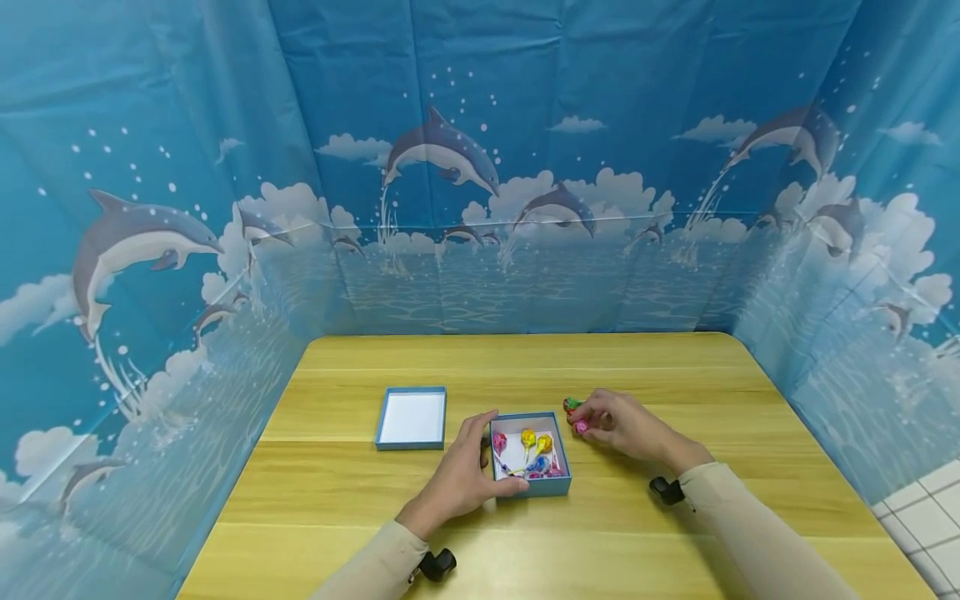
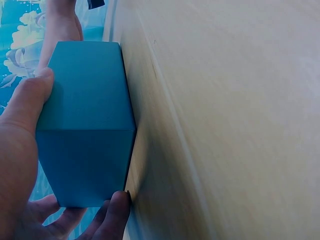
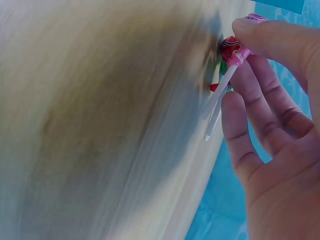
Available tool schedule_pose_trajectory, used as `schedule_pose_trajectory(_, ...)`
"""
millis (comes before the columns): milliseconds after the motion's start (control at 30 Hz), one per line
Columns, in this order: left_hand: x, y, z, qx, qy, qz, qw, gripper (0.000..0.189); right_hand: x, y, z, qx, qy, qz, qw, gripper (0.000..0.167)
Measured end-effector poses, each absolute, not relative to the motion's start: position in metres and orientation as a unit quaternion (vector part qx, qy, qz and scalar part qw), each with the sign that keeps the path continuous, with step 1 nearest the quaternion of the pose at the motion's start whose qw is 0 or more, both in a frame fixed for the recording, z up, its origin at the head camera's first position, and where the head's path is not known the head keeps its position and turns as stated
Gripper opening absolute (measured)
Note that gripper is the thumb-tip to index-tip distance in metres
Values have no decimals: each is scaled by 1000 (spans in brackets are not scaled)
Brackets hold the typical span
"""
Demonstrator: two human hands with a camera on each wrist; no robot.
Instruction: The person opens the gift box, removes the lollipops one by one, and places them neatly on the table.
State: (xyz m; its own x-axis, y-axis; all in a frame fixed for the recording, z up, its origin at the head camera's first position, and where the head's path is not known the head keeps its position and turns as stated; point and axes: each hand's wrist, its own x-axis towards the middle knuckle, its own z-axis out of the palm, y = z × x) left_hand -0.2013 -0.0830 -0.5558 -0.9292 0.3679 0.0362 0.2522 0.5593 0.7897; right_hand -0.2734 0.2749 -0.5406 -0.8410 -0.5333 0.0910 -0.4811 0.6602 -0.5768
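An open blue box (image 1: 542,489) with a white inside sits on the table. My left hand (image 1: 459,473) grips it from the left, thumb along the near wall and fingers by the far corner. In the box lie several wrapped lollipops, among them a yellow lollipop (image 1: 528,437), a blue lollipop (image 1: 538,464) and a pink lollipop (image 1: 500,442). Right of the box, my right hand (image 1: 633,427) pinches a lollipop in a pink wrapper (image 3: 242,54), its white stick pointing down. Close behind its fingers are a red-wrapped lollipop (image 3: 230,46) and a green-wrapped lollipop (image 1: 572,404).
A blue-edged square lid (image 1: 411,418), white inside, lies on the wooden table (image 1: 322,500) left of the box. A blue dolphin-print curtain (image 1: 480,275) hangs around the table's back and sides. White tiles (image 1: 926,517) show at the lower right.
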Motion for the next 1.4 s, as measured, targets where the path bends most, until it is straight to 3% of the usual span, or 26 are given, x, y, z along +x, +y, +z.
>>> schedule_pose_trajectory(567,-201,-84,-558,172,878,441,69,124,-273,277,-552,-307,903,-301,28,26)
schedule_pose_trajectory(1400,-202,-82,-559,174,881,436,64,124,-268,275,-541,-279,908,-312,29,26)
